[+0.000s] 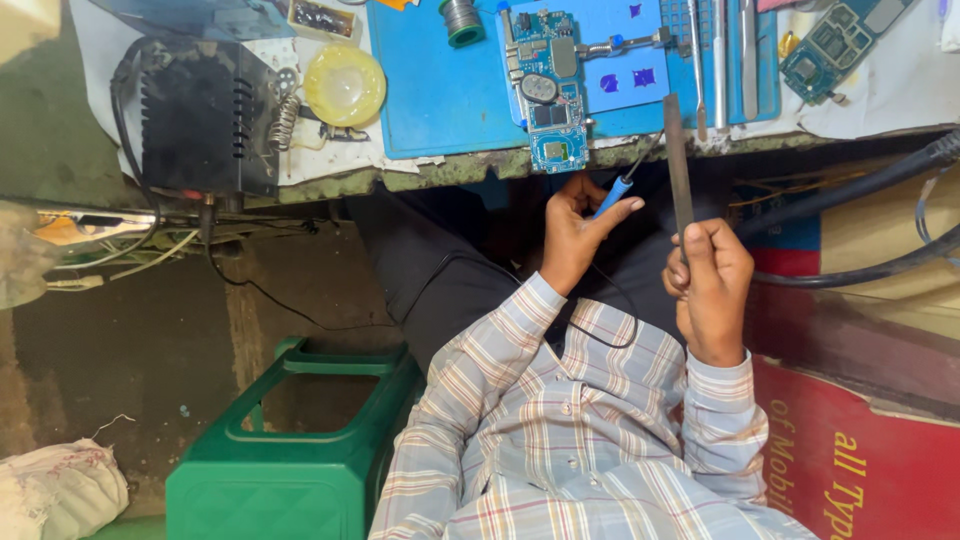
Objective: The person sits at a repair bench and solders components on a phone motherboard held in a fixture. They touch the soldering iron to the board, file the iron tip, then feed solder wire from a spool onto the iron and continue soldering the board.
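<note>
My left hand [578, 232] grips a blue-handled soldering iron [616, 190] just below the bench edge; its thin tip slants up to the right toward the file. My right hand [712, 285] is closed around a long, dark flat metal file [678, 165] held nearly upright, its top end reaching the blue work mat [440, 90]. A blue phone circuit board [548, 85] lies clamped on that mat, just above my left hand. Both sleeves are plaid.
On the bench stand a black power unit [205, 115], a yellow round dish [344, 85], a solder spool [462, 20], tweezers [720, 50] and a second circuit board [840, 40]. A green plastic stool [300, 440] stands at lower left. Black cables [860, 185] run at right.
</note>
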`<state>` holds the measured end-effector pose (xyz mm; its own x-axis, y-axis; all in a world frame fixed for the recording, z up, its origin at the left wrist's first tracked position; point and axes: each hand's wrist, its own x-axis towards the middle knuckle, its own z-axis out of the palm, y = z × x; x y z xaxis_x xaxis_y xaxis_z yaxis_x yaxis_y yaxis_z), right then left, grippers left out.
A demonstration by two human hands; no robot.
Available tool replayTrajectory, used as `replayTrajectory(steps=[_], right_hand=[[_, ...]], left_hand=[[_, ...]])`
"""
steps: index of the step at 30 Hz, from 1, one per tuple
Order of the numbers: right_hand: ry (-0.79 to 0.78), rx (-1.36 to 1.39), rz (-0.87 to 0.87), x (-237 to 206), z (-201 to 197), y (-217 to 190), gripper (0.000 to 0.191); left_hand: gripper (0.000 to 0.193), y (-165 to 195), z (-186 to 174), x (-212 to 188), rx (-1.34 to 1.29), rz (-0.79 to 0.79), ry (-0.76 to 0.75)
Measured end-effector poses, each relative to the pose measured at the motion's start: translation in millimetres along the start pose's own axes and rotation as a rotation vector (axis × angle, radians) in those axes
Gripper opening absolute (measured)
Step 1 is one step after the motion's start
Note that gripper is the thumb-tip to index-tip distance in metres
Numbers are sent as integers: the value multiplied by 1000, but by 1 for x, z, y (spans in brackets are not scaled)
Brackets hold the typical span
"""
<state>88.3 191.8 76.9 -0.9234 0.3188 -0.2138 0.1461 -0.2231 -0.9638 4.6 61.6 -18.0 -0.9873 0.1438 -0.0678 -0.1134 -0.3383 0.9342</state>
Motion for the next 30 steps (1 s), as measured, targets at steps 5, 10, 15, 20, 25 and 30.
replayTrajectory(steps=[5, 10, 15, 20, 25, 30], right_hand=[[-60, 33, 81, 15, 5, -15, 24], [-98, 76, 166, 32, -2, -45, 27], [-88, 56, 160, 22, -9, -48, 28], [-56, 1, 174, 1, -17, -35, 27], [5, -67, 171, -5, -20, -39, 26], [23, -149, 121, 15, -6, -49, 25]], left_hand=[[33, 0, -2, 1, -16, 58, -16], [29, -3, -1, 1, 35, 114, 2], [29, -3, 0, 4, 26, 81, 21], [26, 1, -1, 7, 163, 143, 94], [30, 1, -1, 12, 278, 209, 157], [29, 0, -1, 15, 161, 205, 130]])
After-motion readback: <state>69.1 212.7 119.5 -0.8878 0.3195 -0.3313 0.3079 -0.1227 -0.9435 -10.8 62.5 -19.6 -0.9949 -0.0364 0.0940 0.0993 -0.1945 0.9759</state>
